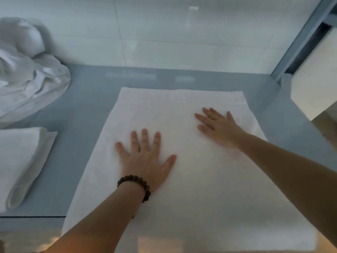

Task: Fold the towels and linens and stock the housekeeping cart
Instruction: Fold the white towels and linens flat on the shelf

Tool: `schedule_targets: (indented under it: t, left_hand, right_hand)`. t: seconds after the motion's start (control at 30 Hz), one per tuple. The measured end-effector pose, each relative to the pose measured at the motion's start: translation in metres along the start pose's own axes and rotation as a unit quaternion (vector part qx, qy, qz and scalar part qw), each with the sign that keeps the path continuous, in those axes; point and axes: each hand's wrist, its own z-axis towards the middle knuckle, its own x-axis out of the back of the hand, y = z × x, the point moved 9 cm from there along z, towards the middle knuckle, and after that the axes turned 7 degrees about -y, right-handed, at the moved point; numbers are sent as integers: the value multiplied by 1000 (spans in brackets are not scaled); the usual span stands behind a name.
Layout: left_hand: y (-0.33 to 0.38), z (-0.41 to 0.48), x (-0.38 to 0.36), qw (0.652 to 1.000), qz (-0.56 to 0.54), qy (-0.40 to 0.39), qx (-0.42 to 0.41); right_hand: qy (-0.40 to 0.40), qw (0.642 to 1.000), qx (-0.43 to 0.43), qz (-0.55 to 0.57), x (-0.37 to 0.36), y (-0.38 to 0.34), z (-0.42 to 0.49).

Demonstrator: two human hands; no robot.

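Observation:
A white towel (pixel 184 194) lies spread flat on the blue-grey table (pixel 87 99), its near end hanging over the table's front edge. My left hand (pixel 145 157), with a brown bead bracelet on the wrist, presses flat on the towel's left half with fingers spread. My right hand (pixel 217 125) lies flat on the towel further back and to the right, fingers straight and pointing left. Neither hand grips the cloth.
A folded white towel (pixel 20 161) sits at the table's left edge. Behind it lies a crumpled heap of white linen (pixel 27 70). A tiled wall stands at the back. A blue-grey metal post (pixel 299 39) and a cream panel (pixel 313 84) are at the right.

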Motion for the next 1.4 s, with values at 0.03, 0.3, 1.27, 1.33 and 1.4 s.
schedule_targets:
  t: [0.03,0.3,1.27,1.33,1.4]
  left_hand:
    - [0,1,0,1000,1,0,0]
    - [1,2,0,1000,12,-10,-1]
    - [16,26,24,997,-11,-77,-17]
    - [31,-11,9,995,-3,-96,-35]
    - [40,-45,-6,992,0,-113,-56]
  right_hand:
    - [6,1000,-9,-3,-1,11,-6]
    - [79,984,-152,47,-2,21,-78]
    - [46,990,-118,57,-21,-51,-110]
    - [57,993,-92,47,-31,-80,-126]
    - [40,995,-83,28,-43,-94,-136]
